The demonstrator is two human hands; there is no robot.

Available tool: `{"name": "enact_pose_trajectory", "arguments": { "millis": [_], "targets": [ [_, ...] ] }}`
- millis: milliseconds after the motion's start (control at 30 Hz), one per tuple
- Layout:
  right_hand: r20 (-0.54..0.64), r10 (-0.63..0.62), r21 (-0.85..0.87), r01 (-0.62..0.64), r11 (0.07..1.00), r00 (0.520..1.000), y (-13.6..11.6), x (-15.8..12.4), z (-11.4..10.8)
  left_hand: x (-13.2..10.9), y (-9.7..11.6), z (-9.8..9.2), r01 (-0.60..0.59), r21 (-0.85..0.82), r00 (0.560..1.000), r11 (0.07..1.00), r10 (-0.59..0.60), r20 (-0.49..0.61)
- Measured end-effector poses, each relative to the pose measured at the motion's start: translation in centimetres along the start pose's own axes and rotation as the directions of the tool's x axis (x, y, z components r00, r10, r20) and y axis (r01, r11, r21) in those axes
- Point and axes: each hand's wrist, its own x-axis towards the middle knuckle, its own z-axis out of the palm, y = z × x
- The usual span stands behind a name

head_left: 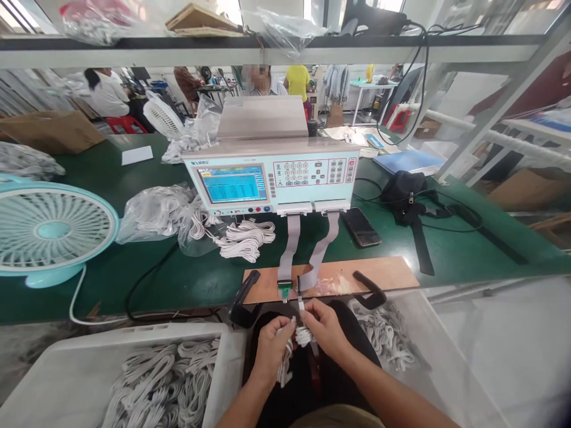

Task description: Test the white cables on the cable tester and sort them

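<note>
Over my lap, my left hand (270, 348) pinches one end of a white cable (284, 367), whose loops hang below the fingers. My right hand (326, 328) is closed on the other plug end of a white cable, with a coiled part (304, 337) between the hands. That plug (301, 304) points up at the black connector (299, 285) of the right ribbon cable; whether it is fully seated is too small to tell. Just left, a small green circuit board (285, 291) hangs off the left ribbon cable (289, 249). Both ribbons run to a bench tester (312, 193) with a lit screen.
A wooden strip (375, 276) lies along the table edge between two black clamps (372, 291). White cable bundles (247, 239) and a phone (360, 227) lie nearby. Bins of cables (169, 380) stand left and right. A fan (53, 229) sits left; a black bag (405, 196) right.
</note>
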Motion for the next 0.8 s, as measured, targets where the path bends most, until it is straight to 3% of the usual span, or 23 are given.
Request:
{"name": "enact_pose_trajectory", "arguments": {
  "millis": [100, 367, 500, 633, 700, 800],
  "targets": [
    [0.018, 0.039, 0.109, -0.04, 0.993, 0.999, 0.9, 0.2, 0.4, 0.0, -0.6, 0.3, 0.016, -0.143, 0.999, 0.99, -0.022, -0.04],
    [0.023, 0.088, 0.244, -0.091, 0.966, 0.996, 1.3, 0.2, 0.7, -0.2, 0.1, -0.1, 0.087, -0.125, 0.996, 0.988, -0.083, 0.034],
    [0.057, 0.119, 0.321, -0.131, 0.938, 0.991, 0.8, 0.3, 0.7, 0.3, 0.7, -1.1, -0.022, 0.096, 0.99, 0.995, 0.008, 0.144],
    [0.081, 0.21, 0.425, -0.224, 0.877, 0.974, 0.2, 0.5, 1.0, 0.5, 1.8, -2.1, -0.12, 0.254, 0.955, 0.96, 0.041, 0.295],
    [0.076, 0.252, 0.473, -0.257, 0.843, 0.965, -0.2, 0.6, 1.2, 0.5, 2.3, -2.2, -0.139, 0.238, 0.957, 0.961, 0.068, 0.282],
    [0.062, 0.273, 0.492, -0.268, 0.829, 0.96, -0.8, 0.7, 1.3, 0.5, 2.9, -1.9, -0.172, 0.143, 0.975, 0.975, 0.148, 0.164]
  ]
}}
